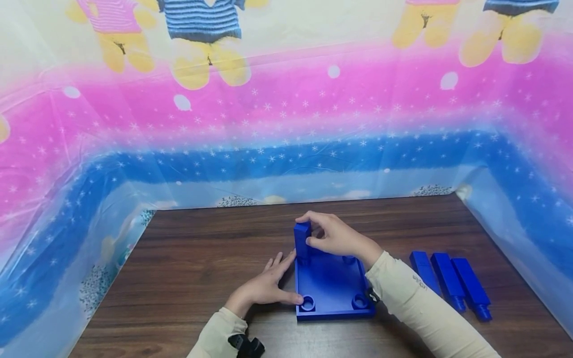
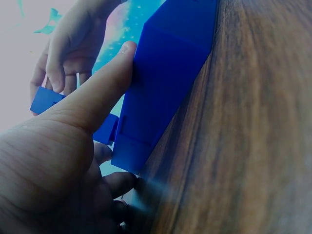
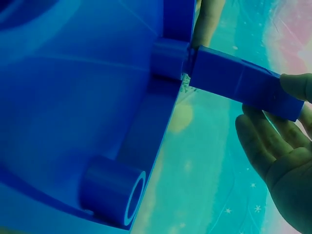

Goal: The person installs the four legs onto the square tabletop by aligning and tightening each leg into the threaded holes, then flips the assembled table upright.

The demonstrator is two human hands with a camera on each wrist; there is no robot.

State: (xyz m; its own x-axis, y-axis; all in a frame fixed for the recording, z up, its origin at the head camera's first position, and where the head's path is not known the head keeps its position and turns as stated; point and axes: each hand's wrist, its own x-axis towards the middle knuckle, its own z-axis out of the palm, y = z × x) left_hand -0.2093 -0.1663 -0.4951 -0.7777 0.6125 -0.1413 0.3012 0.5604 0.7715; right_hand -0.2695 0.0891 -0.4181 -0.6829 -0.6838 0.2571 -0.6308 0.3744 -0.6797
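A blue plastic tabletop (image 1: 331,286) with a raised rim lies on the wooden table, round sockets at its corners. My right hand (image 1: 337,236) pinches a square blue leg (image 1: 302,236) near its top between thumb and fingers. The leg stands upright at the far left corner, its lower end at the socket (image 3: 170,58). Spread along the left side of the tabletop is my left hand (image 1: 268,286), its thumb touching the rim by the near left socket (image 1: 307,303). In the left wrist view, the left thumb (image 2: 109,87) lies straight against the blue edge.
To the right, three more blue legs (image 1: 447,278) lie side by side, round pegs visible on two near ends. A near right socket (image 1: 360,301) sits beside my right sleeve. Behind the wooden table (image 1: 201,248) hangs a patterned pink and blue cloth (image 1: 286,109).
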